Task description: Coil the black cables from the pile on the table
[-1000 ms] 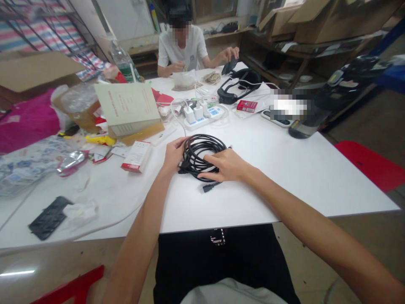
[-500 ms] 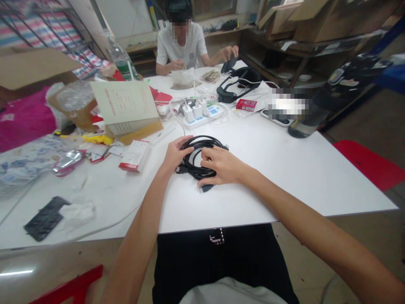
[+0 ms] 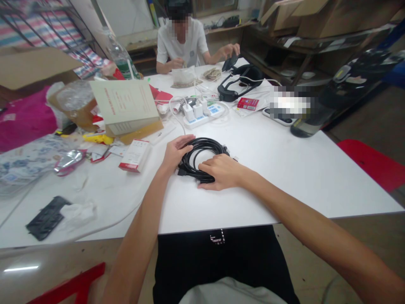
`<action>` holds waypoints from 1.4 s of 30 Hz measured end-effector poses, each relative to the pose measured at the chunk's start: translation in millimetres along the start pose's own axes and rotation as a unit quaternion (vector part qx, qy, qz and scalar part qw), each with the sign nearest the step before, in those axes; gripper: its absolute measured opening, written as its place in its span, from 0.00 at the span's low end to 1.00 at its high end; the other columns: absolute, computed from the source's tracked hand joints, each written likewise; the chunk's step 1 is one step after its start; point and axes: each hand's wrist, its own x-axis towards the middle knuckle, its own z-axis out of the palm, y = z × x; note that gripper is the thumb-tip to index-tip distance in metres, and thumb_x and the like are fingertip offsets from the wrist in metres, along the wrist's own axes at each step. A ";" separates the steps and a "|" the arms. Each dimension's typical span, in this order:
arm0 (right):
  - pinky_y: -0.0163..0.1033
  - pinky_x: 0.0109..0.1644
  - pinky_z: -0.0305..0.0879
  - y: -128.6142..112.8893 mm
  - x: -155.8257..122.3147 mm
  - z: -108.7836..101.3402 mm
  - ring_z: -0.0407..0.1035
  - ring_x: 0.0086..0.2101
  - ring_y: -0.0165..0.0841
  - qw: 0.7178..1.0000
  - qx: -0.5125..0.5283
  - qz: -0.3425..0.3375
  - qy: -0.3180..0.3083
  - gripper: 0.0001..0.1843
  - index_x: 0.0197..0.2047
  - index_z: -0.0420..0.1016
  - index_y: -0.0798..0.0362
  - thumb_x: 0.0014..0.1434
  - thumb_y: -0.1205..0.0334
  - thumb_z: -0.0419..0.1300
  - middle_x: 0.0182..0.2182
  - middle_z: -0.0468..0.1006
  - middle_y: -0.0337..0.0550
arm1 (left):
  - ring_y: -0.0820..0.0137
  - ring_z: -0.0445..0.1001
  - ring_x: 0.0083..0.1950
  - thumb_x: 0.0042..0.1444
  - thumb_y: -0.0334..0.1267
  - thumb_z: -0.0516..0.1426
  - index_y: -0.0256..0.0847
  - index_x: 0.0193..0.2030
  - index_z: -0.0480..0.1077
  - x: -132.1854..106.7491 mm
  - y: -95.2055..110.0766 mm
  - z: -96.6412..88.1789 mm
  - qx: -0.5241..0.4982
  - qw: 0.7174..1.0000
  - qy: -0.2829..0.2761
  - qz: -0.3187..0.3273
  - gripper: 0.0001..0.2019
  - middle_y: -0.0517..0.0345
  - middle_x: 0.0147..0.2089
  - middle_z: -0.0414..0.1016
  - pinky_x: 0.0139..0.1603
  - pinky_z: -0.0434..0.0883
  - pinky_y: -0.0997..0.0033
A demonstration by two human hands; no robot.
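A black cable (image 3: 207, 142), wound into a round coil of several loops, lies on the white table (image 3: 272, 177) in front of me. My left hand (image 3: 174, 155) is closed around the coil's left side, its thumb over the loops. On the lower right side, my right hand (image 3: 224, 171) grips the loops, with its fingers curled in toward the coil's middle. One dark plug (image 3: 182, 172) sticks out at the lower left, beside my left hand. Past the right hand, a small metallic plug tip (image 3: 236, 158) shows. My right fingertips are partly hidden.
A red-and-white box (image 3: 135, 155) stands left of the coil. Behind it are a power strip (image 3: 202, 120) with chargers, a headset (image 3: 228, 92) and a small red box (image 3: 248, 103). A dark bottle (image 3: 305, 126) stands right. Another person (image 3: 182, 44) sits opposite.
My right hand has shifted slightly down and pressed closer round the loops. The plug below it has gone out of sight, and a plug tip now shows on the right.
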 end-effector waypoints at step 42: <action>0.31 0.32 0.68 96.0 -9.9 8.3 0.72 0.27 0.26 0.682 0.438 0.331 0.484 0.43 0.34 0.75 0.54 0.61 0.17 0.53 0.26 0.78 0.42 | 0.59 0.84 0.58 0.60 0.53 0.71 0.44 0.53 0.82 -6.5 4.5 19.9 -0.061 0.994 0.074 0.054 0.20 0.49 0.53 0.86 0.69 0.74 0.54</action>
